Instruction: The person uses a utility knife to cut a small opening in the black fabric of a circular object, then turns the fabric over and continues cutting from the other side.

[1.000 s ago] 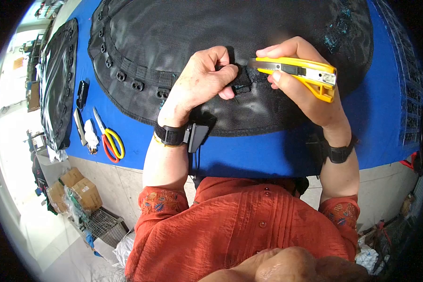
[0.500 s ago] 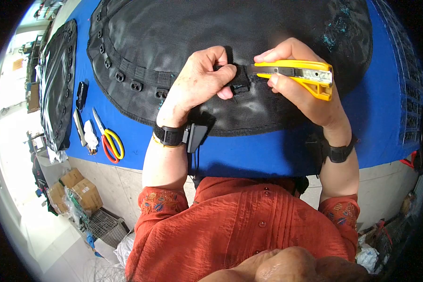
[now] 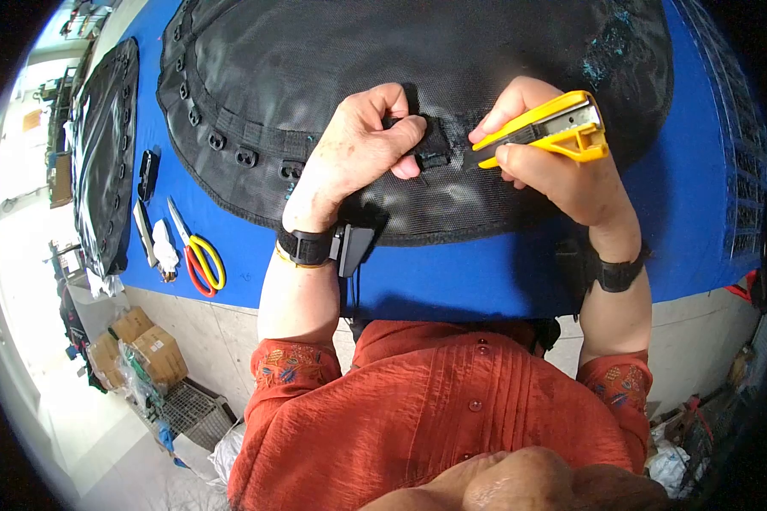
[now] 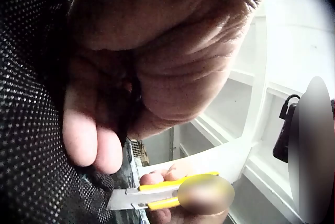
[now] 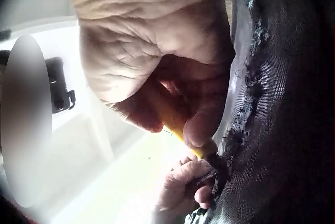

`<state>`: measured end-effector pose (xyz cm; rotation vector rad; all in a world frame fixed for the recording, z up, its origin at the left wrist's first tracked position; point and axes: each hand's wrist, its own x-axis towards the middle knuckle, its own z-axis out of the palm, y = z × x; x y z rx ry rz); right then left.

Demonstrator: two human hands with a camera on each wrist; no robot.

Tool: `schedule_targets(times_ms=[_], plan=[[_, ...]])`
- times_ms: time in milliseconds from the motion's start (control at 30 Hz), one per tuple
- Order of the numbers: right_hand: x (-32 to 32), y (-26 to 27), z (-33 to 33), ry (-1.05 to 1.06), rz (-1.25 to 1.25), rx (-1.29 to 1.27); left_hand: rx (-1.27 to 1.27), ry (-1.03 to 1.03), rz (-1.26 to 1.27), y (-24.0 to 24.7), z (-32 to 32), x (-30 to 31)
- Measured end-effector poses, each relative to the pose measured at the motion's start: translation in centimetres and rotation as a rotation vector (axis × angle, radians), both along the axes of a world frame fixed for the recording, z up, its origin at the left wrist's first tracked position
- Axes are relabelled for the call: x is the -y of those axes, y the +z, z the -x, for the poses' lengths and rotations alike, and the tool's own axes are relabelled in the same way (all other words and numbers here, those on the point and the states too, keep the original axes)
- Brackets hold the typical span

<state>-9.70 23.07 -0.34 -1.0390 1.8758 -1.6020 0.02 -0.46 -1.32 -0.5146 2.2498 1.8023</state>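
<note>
A large black mesh sheet (image 3: 332, 51) with a band of black fittings along its left edge lies on the blue table. The left hand (image 3: 362, 145) pinches a folded black strip (image 3: 433, 140) on the sheet between thumb and curled fingers. In the right hand (image 3: 562, 166) is a yellow utility knife (image 3: 584, 140), its blade extended and pointing left at the mesh beside the strip. The left wrist view shows the bare blade (image 4: 123, 199) close to the fabric near the left fingertips. From the right wrist, the knife's yellow body (image 5: 175, 124) shows between thumb and fingers, its tip at the fabric.
Scissors (image 3: 203, 264) with red and yellow handles, a second cutter (image 3: 145, 232), a white crumpled piece (image 3: 164, 247) and a black object (image 3: 148, 175) lie to the left. Beyond them is another black mesh piece (image 3: 106, 153). Teal thread bits (image 3: 601, 64) lie at the upper right.
The right hand has tilted the knife, so its blade end sits lower and its body slants up to the right. The left hand has hardly moved.
</note>
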Motion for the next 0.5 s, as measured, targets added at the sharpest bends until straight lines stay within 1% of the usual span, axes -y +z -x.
schedule_targets(times_ms=[100, 200, 333, 467, 500], plan=[[-0.1, 0.0, 0.1, 0.007, -0.002, -0.031, 0.000, 0.011, 0.004, -0.1, 0.0, -0.1], [-0.1, 0.3, 0.0, -0.046, 0.008, 0.008, -0.023, 0.002, -0.015, -0.5, 0.0, 0.1], [0.1, -0.2, 0.1, -0.121, 0.103, -0.010, 0.008, -0.003, 0.024, -0.2, -0.1, -0.2], [0.4, -0.6, -0.2, -0.133, 0.210, 0.051, 0.027, -0.020, 0.072, 0.4, -0.1, -0.4], [0.5, -0.7, -0.2, -0.123, 0.196, 0.041, 0.030, -0.021, 0.064, 0.3, -0.1, -0.3]])
